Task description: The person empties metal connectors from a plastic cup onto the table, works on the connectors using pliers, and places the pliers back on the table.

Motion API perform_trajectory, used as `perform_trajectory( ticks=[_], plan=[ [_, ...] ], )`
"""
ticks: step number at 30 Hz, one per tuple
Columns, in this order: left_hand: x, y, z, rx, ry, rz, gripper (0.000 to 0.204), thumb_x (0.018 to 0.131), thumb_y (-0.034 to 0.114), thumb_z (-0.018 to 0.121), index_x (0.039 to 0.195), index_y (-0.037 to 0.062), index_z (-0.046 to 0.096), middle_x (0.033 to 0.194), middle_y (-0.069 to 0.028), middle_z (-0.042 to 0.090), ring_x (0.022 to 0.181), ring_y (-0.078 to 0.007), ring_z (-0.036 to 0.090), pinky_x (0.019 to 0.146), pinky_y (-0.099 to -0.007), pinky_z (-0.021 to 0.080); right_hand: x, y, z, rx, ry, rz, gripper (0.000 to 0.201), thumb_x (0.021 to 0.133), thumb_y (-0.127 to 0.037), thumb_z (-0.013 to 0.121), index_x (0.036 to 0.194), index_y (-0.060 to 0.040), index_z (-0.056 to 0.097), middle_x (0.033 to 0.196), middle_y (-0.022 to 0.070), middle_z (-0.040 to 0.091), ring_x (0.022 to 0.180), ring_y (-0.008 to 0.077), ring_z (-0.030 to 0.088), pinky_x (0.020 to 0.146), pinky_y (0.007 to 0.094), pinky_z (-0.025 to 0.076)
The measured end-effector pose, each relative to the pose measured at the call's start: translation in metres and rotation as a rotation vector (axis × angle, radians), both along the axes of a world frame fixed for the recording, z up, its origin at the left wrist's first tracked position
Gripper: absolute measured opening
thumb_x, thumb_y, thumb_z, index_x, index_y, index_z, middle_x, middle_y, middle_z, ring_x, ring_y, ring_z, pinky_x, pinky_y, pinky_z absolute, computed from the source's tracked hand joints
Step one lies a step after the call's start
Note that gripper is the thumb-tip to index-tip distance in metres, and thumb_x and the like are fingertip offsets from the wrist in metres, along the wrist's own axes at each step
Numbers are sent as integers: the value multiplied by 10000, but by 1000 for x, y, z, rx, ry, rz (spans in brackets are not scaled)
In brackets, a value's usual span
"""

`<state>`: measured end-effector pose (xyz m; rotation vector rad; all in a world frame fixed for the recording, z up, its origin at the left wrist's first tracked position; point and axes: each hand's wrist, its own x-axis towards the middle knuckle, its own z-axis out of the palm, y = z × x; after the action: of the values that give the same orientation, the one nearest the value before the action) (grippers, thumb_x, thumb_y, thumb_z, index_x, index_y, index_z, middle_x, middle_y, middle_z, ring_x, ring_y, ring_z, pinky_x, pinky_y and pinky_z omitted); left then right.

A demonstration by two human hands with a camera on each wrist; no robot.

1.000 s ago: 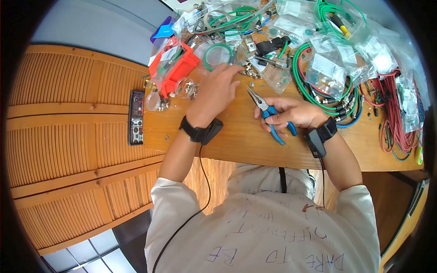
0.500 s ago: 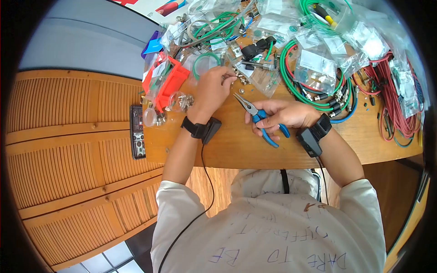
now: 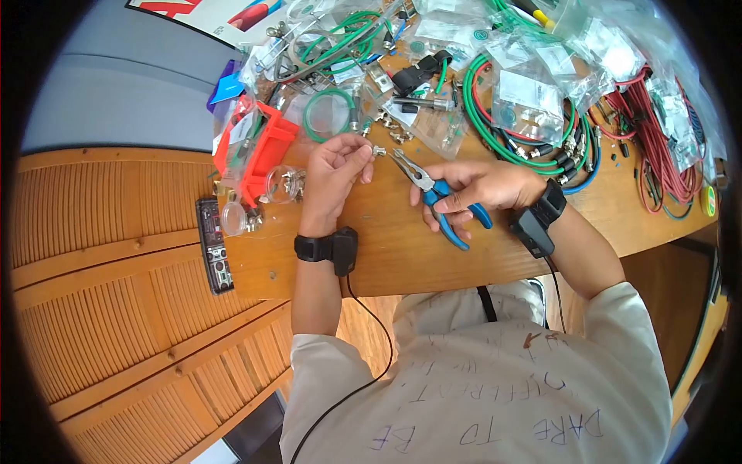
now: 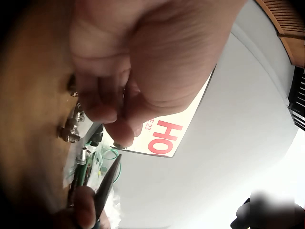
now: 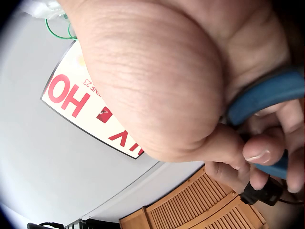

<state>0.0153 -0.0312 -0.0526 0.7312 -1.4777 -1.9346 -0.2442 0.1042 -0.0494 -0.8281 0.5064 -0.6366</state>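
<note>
My left hand pinches a small silvery metal connector between thumb and fingertips, a little above the wooden table. In the left wrist view the fingers hide most of that connector. My right hand holds needle-nose pliers with blue handles, their pointed tips toward the connector and apart from it. The right wrist view shows one blue handle across the palm. Just beyond the left fingertips lies a small group of loose metal connectors.
A red bin and a clear jar with metal parts stand at the left. Coiled green cables, plastic bags and a bundle of red cables cover the back and right. A strip-like black device sits at the table's left edge.
My left hand has drawn back from the loose connectors and turned, showing the connector at its fingertips. The right hand keeps the pliers in nearly the same place. The head view has shifted slightly.
</note>
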Motion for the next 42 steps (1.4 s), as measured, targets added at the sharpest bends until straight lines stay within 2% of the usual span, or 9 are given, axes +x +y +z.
perform_trajectory(
  ticks=[2,5,7,13,23,29,37,42],
  plan=[
    [-2,3,-2,27,10,-28,136,1000,69,734,1085,-26,687,902,-58,698,694,-114,629,631,-245,503,0,0,0,-10,2,8,292,1074,-70,575,1359,-16,539,1077,129,693,690,115,601,666,280,537],
    [-6,9,3,-15,-50,-82,129,1029,76,696,1105,-25,676,869,-35,658,683,-113,588,625,-247,449,1,1,6,-3,31,27,288,1075,-64,566,1358,-18,543,1068,118,690,703,110,601,679,273,530],
    [-6,7,2,-6,-35,-110,138,1001,71,732,1088,-28,689,888,-58,688,692,-115,625,633,-251,503,2,1,6,-15,57,41,289,1071,-56,565,1358,-20,545,1059,110,687,703,103,594,677,273,529],
    [2,1,-2,71,77,-69,143,1006,78,729,1087,-33,688,883,-59,683,683,-119,610,628,-250,487,2,2,5,4,34,40,287,1069,-51,565,1355,-21,545,1059,107,681,704,92,570,669,296,538],
    [-2,5,0,125,66,-109,139,1005,78,731,1082,-33,698,870,-48,680,659,-116,591,607,-242,451,1,4,0,6,11,54,284,1067,-54,570,1349,-31,541,1058,105,667,710,89,540,677,316,546],
    [-6,11,3,64,-17,-99,209,1045,125,685,1177,-38,686,832,-8,621,661,-101,535,616,-250,398,1,5,-2,38,-8,75,267,1070,-80,578,1333,-50,546,1029,83,654,704,91,522,670,299,532],
    [-8,17,4,207,72,-101,294,1028,95,698,1285,-43,660,862,-14,628,709,-104,555,635,-246,413,2,5,-2,8,16,14,215,1071,-109,597,1277,-54,570,1002,74,667,787,143,636,649,289,528],
    [-8,16,-5,246,94,-152,268,1031,109,702,1260,-26,665,900,-16,643,725,-106,563,655,-247,435,2,4,1,1,62,14,215,1070,-125,607,1269,-51,572,981,71,668,741,123,611,635,286,528]
  ],
)
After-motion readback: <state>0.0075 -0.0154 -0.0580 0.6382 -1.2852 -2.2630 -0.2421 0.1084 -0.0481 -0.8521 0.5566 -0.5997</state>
